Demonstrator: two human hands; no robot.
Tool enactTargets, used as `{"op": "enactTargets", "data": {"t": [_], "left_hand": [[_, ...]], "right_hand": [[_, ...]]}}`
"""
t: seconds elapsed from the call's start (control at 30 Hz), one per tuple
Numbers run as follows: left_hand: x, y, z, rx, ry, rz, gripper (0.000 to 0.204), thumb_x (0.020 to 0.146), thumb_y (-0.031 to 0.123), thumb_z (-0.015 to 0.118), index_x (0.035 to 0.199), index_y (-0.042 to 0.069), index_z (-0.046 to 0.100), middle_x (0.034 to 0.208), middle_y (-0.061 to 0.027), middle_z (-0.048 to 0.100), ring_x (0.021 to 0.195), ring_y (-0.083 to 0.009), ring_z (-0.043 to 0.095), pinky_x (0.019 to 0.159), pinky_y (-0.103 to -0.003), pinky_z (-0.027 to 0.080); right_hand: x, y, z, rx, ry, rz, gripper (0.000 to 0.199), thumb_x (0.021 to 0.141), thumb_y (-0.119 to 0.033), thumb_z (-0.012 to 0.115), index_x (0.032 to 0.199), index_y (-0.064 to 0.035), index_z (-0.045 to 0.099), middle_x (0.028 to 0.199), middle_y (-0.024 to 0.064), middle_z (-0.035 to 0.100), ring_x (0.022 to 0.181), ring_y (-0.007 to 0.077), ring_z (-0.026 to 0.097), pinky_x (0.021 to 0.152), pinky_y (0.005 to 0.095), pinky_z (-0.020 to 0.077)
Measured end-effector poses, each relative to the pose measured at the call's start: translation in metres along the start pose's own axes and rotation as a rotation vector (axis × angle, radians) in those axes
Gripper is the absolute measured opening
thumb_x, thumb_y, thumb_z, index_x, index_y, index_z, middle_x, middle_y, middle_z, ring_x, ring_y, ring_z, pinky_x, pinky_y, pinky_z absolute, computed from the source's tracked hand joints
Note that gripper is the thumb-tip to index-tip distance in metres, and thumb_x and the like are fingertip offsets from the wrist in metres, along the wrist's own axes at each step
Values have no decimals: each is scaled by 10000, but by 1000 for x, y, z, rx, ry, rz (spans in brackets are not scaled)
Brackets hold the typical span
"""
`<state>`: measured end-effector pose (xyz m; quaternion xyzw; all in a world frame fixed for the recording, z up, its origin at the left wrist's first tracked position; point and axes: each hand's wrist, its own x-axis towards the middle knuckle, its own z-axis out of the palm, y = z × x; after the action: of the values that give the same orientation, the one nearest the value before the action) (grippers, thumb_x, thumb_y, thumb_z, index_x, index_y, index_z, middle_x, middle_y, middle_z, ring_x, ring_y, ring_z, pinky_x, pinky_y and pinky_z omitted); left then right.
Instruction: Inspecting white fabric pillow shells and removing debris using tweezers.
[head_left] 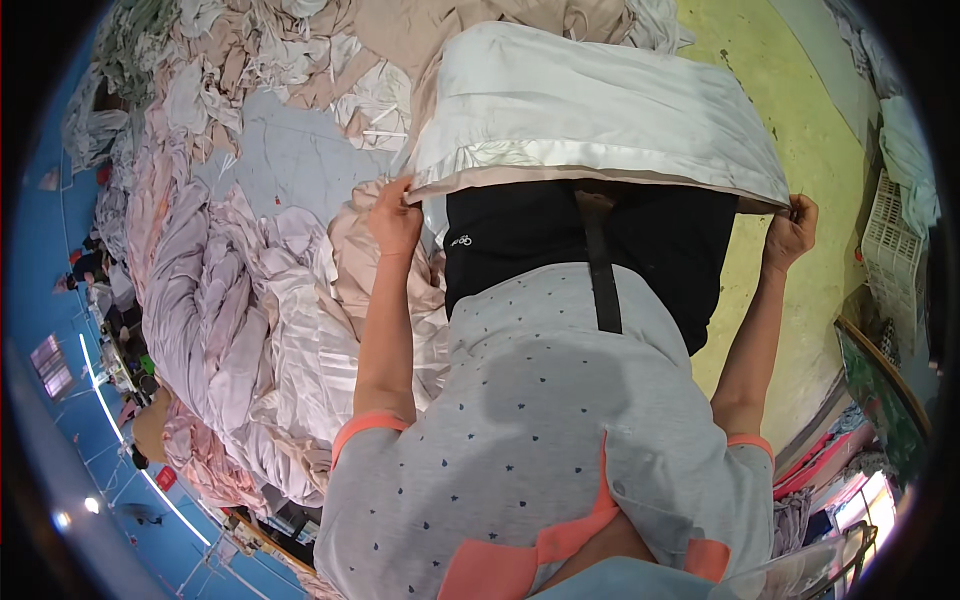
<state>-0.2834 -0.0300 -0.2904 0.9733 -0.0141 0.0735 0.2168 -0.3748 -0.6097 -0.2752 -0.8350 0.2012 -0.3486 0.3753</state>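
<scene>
At opposite corners of the white cloth (pixel 600 105), both hands (pixel 396 222) (pixel 791 236) are closed, pinching its edge.

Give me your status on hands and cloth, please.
Left hand, right hand each gripping a near corner of the cloth. Near edge stretched between them. Fabric heap at left.

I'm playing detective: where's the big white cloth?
In the head view, the white cloth is at the top, right of centre, its near edge held between the left hand and right hand, beside the black trousers.
</scene>
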Motion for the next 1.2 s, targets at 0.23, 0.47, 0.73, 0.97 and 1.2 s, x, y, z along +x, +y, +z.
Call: {"op": "enactTargets", "data": {"t": [0.23,0.47,0.73,0.97,1.2], "left_hand": [[19,67,-22,-617,-285,-98,534,721,-22,529,1250,55,531,1219,-80,548,1068,-197,546,821,-309,477],[33,115,-31,-488,-86,179,539,672,-11,610,1205,61,573,1221,-122,529,1104,-260,526,883,-344,453],[38,148,-29,-321,-74,462,364,633,-20,657,986,64,685,1060,-125,594,981,-286,556,836,-349,454],[46,149,-29,-310,-45,514,315,661,-98,658,941,42,686,935,-105,624,855,-251,579,738,-323,461],[37,147,-43,-280,-85,622,213,709,-90,663,894,15,660,949,-120,632,876,-279,591,774,-339,472]], "right_hand": [[0,-14,-4,-135,34,-9,235,745,151,525,916,0,581,835,24,577,756,89,557,694,220,482],[-5,-14,0,-168,59,22,224,748,141,521,910,-6,571,829,12,568,756,76,549,703,211,473],[-5,-21,-1,-141,77,22,229,739,124,551,915,-22,565,793,8,574,708,65,527,671,196,450],[-4,-29,1,-195,107,2,218,727,108,586,884,-43,570,730,1,572,648,51,505,616,189,431],[-5,-25,-1,-158,95,22,218,730,113,591,877,-47,566,727,-2,571,647,40,498,610,182,429]]}}
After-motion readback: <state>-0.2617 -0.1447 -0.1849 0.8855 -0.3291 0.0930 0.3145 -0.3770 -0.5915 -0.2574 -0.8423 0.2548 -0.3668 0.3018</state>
